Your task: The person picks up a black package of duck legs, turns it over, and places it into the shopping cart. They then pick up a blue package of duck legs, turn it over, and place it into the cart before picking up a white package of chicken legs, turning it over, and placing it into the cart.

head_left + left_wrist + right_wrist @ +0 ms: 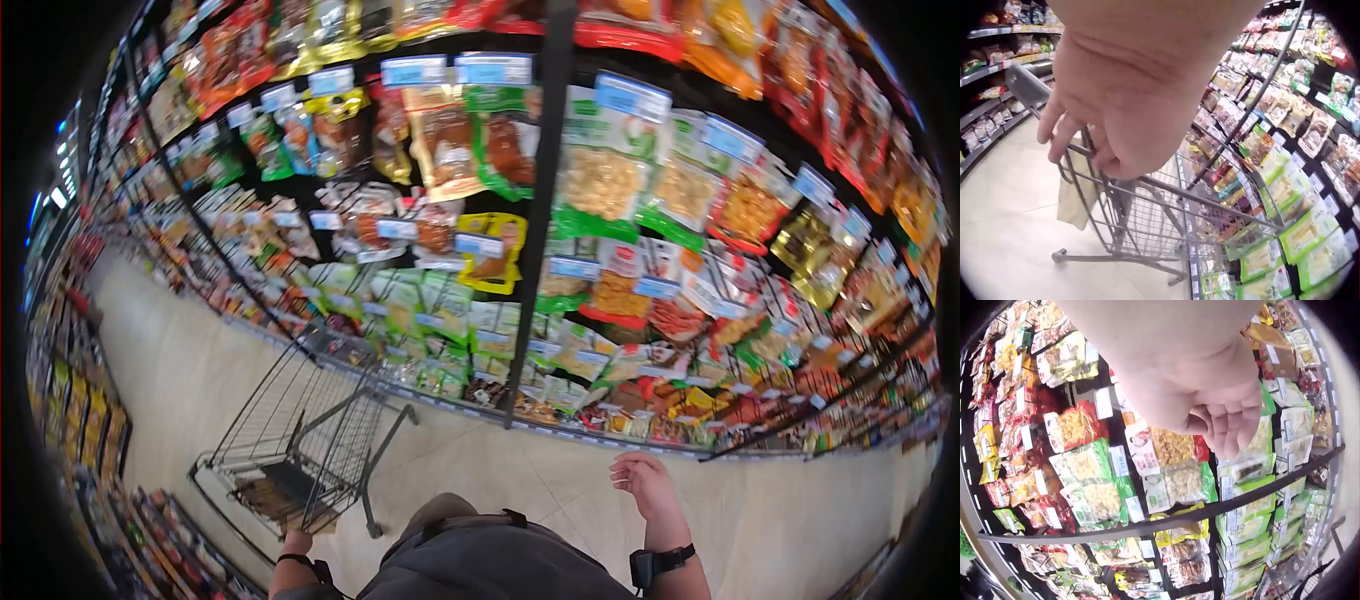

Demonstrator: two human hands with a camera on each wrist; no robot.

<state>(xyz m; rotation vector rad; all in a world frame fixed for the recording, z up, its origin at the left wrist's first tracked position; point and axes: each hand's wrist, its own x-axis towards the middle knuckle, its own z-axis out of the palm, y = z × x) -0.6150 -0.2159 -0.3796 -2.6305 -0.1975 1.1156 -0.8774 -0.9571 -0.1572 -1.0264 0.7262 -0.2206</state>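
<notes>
My left hand (pixel 297 542) grips the rear top bar of a grey wire shopping cart (pixel 1210 203), its fingers curled over the metal in the left wrist view. A brown paper-like item (pixel 1077 199) hangs at the cart's rear, below those fingers. My right hand (pixel 645 485) hangs in the air before the shelves with its fingers loosely bent and nothing in them. In the right wrist view that hand overlaps bags of pale snacks (pixel 1179 484), which hang on hooks behind it.
A tall rack of hanging snack packets (pixel 600 185) curves across the front, split by a dark upright post (pixel 537 220). More stocked shelves (pixel 85 420) line the left. Pale floor tiles (pixel 170 330) run between them. The cart's front stands close beside the rack.
</notes>
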